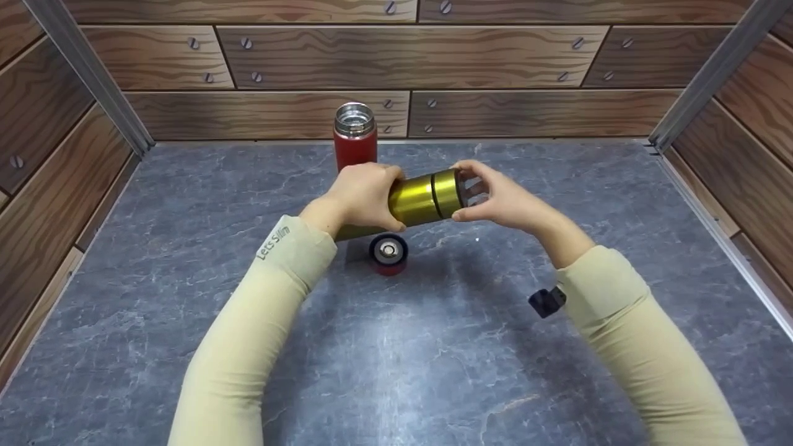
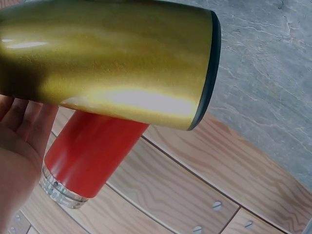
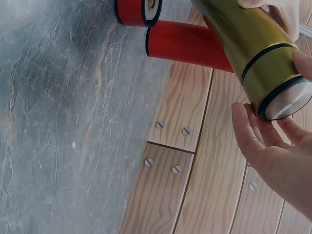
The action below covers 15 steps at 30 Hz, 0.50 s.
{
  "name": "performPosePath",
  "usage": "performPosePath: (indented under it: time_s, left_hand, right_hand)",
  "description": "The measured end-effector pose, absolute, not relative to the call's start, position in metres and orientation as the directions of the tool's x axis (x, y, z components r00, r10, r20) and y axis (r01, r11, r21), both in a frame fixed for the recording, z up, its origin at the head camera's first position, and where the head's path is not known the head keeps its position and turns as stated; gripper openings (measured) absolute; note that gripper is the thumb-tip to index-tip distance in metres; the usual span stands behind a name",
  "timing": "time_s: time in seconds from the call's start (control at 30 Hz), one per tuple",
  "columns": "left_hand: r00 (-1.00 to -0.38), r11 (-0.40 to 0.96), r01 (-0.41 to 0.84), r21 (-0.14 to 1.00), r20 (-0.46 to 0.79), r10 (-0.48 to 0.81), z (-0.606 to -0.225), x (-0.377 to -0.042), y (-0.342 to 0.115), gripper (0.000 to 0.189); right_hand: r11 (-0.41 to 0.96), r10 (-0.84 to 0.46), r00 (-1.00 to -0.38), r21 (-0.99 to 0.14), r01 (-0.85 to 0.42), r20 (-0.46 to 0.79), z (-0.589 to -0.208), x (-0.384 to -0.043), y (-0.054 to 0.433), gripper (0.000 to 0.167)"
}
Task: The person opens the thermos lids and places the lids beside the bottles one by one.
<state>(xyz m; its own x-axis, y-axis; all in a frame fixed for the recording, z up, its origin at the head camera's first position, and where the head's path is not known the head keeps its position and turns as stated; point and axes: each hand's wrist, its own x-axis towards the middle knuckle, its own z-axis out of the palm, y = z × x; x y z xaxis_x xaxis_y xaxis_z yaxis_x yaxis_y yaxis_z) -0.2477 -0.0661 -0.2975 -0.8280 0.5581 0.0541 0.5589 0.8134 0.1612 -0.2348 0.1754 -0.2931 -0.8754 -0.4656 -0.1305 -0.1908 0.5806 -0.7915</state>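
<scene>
My left hand [image 1: 365, 195] grips the body of a shiny gold-green thermos flask [image 1: 415, 201], held tilted above the table. The flask's lid [image 1: 447, 191] is on, with a dark ring between it and the body. My right hand [image 1: 508, 198] has thumb and fingertips curled round the lid's end; its flat silvery top [image 3: 290, 101] shows between them. Behind the left hand a red flask [image 1: 355, 148] stands upright without a lid, its steel mouth uncovered. Below the gold-green flask a red lid [image 1: 389, 254] lies with its inside facing up.
The grey marbled table [image 1: 396, 371] spreads all round the flasks. Wood-patterned walls [image 1: 409, 59] enclose it at the back and both sides, with metal posts [image 1: 93, 74] in the corners. A small black camera [image 1: 547, 302] sits at the right cuff.
</scene>
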Motion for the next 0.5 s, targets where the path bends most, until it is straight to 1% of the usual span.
performPosePath:
  time_s: [0.07,0.2,0.37,0.5]
  left_hand:
    - [-0.830,0.817,0.556,0.152,0.054,0.555,-0.2977,-0.2473,-0.0660,0.068]
    - [-0.830,0.818,0.557,0.142,0.048,0.556,-0.2980,-0.2473,-0.0655,0.069]
    - [-0.831,0.821,0.554,0.140,0.035,0.555,-0.2988,-0.2481,-0.0654,0.068]
    - [-0.831,0.820,0.554,0.144,0.034,0.555,-0.2992,-0.2483,-0.0652,0.067]
  right_hand:
    - [0.580,-0.470,-0.871,-0.795,-0.180,-0.145,-0.2928,-0.2344,0.1752,0.073]
    - [0.558,-0.460,-0.865,-0.823,-0.107,-0.200,-0.2922,-0.2329,0.1738,0.076]
    - [0.562,-0.371,-0.890,-0.827,0.014,-0.266,-0.2926,-0.2339,0.1712,0.072]
    - [0.558,-0.331,-0.900,-0.828,0.056,-0.284,-0.2922,-0.2345,0.1704,0.068]
